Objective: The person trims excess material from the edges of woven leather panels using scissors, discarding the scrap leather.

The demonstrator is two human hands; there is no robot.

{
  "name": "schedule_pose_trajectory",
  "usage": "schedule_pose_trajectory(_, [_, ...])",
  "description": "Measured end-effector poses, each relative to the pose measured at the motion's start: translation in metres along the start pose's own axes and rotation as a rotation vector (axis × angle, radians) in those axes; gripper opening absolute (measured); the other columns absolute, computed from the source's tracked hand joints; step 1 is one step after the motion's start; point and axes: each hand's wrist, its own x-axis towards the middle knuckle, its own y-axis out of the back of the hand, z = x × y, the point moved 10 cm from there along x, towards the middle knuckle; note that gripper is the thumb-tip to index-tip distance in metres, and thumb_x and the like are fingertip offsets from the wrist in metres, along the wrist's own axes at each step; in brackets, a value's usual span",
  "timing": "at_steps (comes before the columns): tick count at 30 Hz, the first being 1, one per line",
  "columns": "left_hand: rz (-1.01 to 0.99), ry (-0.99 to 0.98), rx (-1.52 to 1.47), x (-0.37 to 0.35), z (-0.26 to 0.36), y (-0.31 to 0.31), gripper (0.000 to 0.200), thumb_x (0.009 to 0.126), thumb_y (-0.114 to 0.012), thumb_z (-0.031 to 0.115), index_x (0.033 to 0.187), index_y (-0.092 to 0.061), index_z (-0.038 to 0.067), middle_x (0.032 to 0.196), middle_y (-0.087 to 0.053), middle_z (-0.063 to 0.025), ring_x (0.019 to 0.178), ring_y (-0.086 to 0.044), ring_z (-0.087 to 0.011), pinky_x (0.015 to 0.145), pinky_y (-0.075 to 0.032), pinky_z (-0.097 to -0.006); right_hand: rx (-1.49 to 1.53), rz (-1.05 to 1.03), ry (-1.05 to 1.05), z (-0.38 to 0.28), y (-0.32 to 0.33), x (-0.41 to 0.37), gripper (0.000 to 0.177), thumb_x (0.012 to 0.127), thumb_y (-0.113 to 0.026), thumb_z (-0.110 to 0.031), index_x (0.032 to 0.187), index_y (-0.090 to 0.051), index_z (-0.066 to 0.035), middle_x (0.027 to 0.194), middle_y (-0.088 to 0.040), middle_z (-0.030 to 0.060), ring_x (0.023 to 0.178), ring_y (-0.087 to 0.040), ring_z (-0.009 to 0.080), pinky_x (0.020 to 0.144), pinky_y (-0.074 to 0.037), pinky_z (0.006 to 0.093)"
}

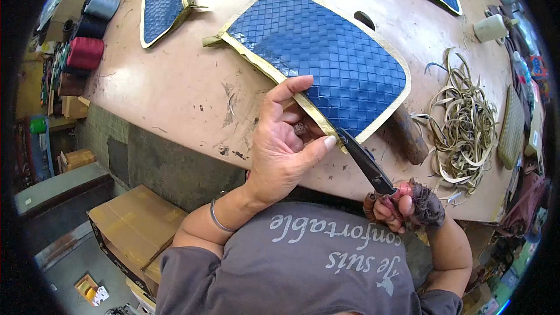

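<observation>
A blue woven panel (326, 52) with a pale yellow edge strip lies on the pink-beige table. Along its lower left side runs a yellowish strip (256, 61). My left hand (289, 134) pinches this edge near its lower end, forefinger over the blue weave and thumb beside the strip. Dark scissors (373, 169) are held in my right hand (402, 207), with fingers wrapped round the handles and cloth bound about the hand. The scissor tips touch the panel's edge just beside my left thumb.
Thread spools (86, 52) line the table's left side. Another blue panel (164, 6) lies upper left, more at the top right. A brown cylinder (408, 137), a heap of pale strips (466, 122) and a white bottle (490, 28) are at right. Cardboard box (137, 221) below left.
</observation>
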Motion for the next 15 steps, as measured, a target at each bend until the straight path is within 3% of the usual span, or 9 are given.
schedule_pose_trajectory(5, [0.004, -0.003, -0.032, 0.0, -0.002, 0.0, 0.063, 0.069, -0.053, -0.012, 0.122, -0.023, 0.004, 0.101, -0.046, -0.0105, 0.089, -0.049, -0.0135, 0.081, -0.041, -0.026, -0.003, 0.001, 0.019, 0.001, 0.003, 0.001, 0.049, 0.07, -0.057, -0.048, 0.068, -0.047, 0.0, 0.06, -0.045, 0.0051, 0.042, -0.044, 0.0101, 0.035, -0.036, 0.0208])
schedule_pose_trajectory(8, [0.004, -0.006, -0.052, 0.0, -0.002, 0.001, 0.062, 0.069, -0.052, -0.011, 0.122, -0.023, 0.004, 0.102, -0.046, -0.0109, 0.09, -0.049, -0.0136, 0.082, -0.041, -0.0261, -0.167, 0.036, 0.061, -0.004, 0.002, 0.0, 0.052, 0.068, -0.058, -0.051, 0.067, -0.046, -0.001, 0.06, -0.044, 0.0046, 0.041, -0.043, 0.0097, 0.036, -0.036, 0.0206])
schedule_pose_trajectory(11, [-0.004, -0.004, -0.084, -0.001, -0.002, 0.001, 0.061, 0.07, -0.052, -0.011, 0.122, -0.023, 0.004, 0.102, -0.046, -0.0111, 0.09, -0.049, -0.0135, 0.082, -0.041, -0.0266, -0.235, 0.132, -0.052, -0.004, 0.005, -0.003, 0.042, 0.067, -0.059, -0.05, 0.066, -0.046, -0.01, 0.056, -0.042, -0.0028, 0.044, -0.042, 0.0055, 0.037, -0.032, 0.0192])
schedule_pose_trajectory(15, [0.007, 0.016, -0.046, 0.0, -0.002, 0.002, 0.06, 0.07, -0.051, -0.01, 0.121, -0.023, 0.004, 0.102, -0.046, -0.011, 0.09, -0.049, -0.0136, 0.083, -0.041, -0.027, -0.38, 0.167, 0.003, -0.01, 0.005, -0.007, 0.038, 0.068, -0.059, -0.047, 0.065, -0.045, -0.011, 0.052, -0.039, -0.0045, 0.044, -0.042, 0.0054, 0.039, -0.032, 0.0197])
